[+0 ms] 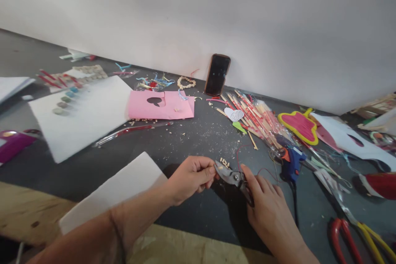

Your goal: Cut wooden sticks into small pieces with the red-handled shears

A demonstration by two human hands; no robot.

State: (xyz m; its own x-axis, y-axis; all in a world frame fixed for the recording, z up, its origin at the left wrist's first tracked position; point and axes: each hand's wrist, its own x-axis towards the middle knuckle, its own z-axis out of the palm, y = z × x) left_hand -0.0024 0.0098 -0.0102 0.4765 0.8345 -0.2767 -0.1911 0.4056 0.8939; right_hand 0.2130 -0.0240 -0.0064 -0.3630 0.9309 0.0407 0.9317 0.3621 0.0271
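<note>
Pruning shears [230, 176] sit in my right hand [269, 202], whose fingers wrap round the handles. The blades point left, toward my left hand [193, 175]. That hand is closed in a pinch right at the blade tip; whatever lies between its fingers is hidden. Short cut pieces of pale stick [224, 161] lie on the dark table just beyond the blades. A thin red thread [237, 157] curls up beside the shears.
Wrapped chopsticks [247, 111] are piled right of centre, near a blue glue gun [292, 163]. Scissors [346, 214] lie at the right. A phone [218, 75] leans on the wall. Pink folded paper [179, 107] and white foam sheets [89, 111] lie left.
</note>
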